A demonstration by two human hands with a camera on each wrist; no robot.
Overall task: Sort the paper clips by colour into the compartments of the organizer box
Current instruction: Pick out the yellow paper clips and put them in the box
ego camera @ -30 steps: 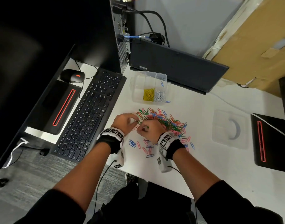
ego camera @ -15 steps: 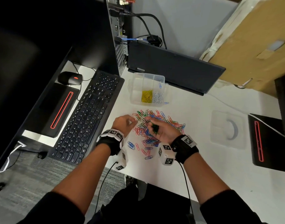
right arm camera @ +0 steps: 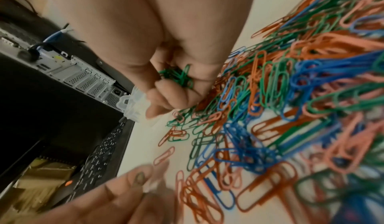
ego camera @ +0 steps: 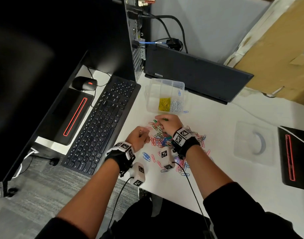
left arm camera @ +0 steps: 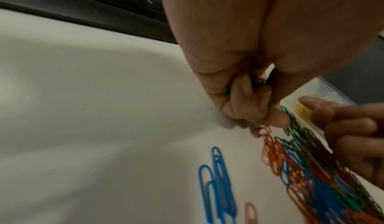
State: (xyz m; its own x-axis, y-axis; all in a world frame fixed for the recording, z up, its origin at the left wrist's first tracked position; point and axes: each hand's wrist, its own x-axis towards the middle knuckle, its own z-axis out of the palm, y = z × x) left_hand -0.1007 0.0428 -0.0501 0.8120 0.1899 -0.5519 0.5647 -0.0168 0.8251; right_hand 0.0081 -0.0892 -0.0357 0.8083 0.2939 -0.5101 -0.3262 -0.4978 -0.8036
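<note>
Green plastic-coated paper clips (right arm camera: 179,77) are bunched in the right hand (ego camera: 166,124), whose fingers curl round them at the far edge of the mixed heap of red, blue, green and pink paper clips (ego camera: 166,140) on the white desk (ego camera: 225,169). The left hand (ego camera: 139,138) rests at the heap's left side with its fingers folded in; a few green clips (left arm camera: 258,81) show tucked inside its fist in the left wrist view.

Just beyond the right hand stands the clear plastic organizer box (ego camera: 153,94), its near row holding yellow clips (ego camera: 164,104) and white clips (ego camera: 176,105) in neighbouring compartments, and one blue clip (ego camera: 179,92) in a far one. A black keyboard (ego camera: 103,123) lies to the left.

By my reading the green round is in hand, with collecting still going on. Next the handfuls want carrying over the box's near wall and letting go into a free compartment, kept apart from yellow and white, so no clip spills across a divider
</note>
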